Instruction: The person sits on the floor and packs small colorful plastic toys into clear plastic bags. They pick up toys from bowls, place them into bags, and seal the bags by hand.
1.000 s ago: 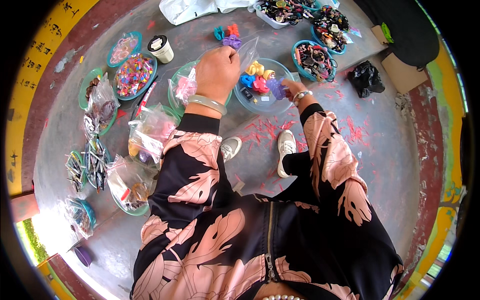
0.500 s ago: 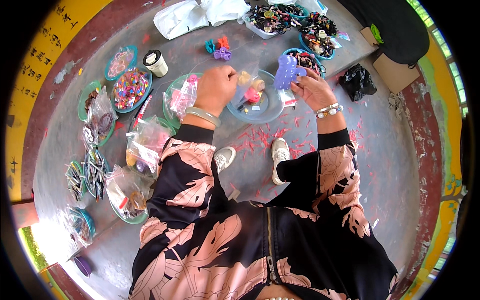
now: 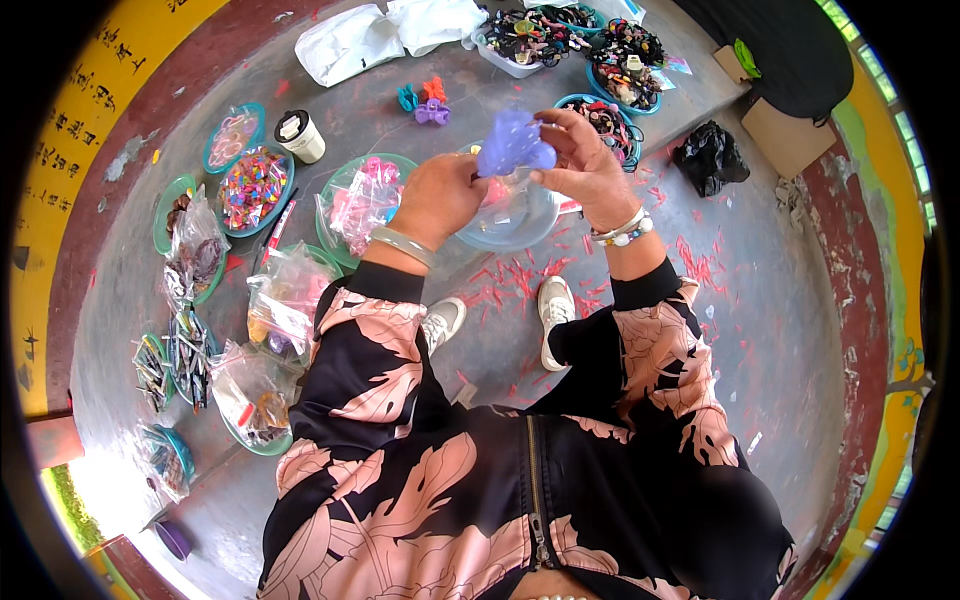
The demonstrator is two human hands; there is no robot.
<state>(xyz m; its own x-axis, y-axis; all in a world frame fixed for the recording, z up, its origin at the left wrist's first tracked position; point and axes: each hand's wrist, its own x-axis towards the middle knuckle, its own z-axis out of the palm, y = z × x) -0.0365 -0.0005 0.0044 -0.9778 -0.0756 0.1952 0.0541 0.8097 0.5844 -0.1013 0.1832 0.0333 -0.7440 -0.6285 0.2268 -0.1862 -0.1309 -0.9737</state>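
Note:
A purple hair claw clip (image 3: pixel 515 143) with pale dots, slightly blurred, is raised above the basin. My right hand (image 3: pixel 585 165) grips it at its right side, thumb below and fingers above. My left hand (image 3: pixel 440 195) is closed at the clip's lower left edge; its fingertips are mostly hidden, so what they pinch cannot be made out. Under both hands sits a clear bluish basin (image 3: pixel 515 240), partly covered, with clear plastic and pinkish items in it. Farther off on the floor lie a teal claw clip (image 3: pixel 407 98), an orange one (image 3: pixel 433 89) and a purple one (image 3: pixel 432 111).
At left stand a green basin (image 3: pixel 405 163) of bagged pink items, a bowl of colourful pieces (image 3: pixel 255 190), a lidded cup (image 3: pixel 300 137) and several bagged goods. Dark hair ties fill tubs (image 3: pixel 520 40) at the back. Red scraps (image 3: pixel 510 285) litter the floor by my shoes.
My right hand has moved left with the purple claw clip, and the clip has turned. The clip now meets my left hand, which has moved slightly down and right.

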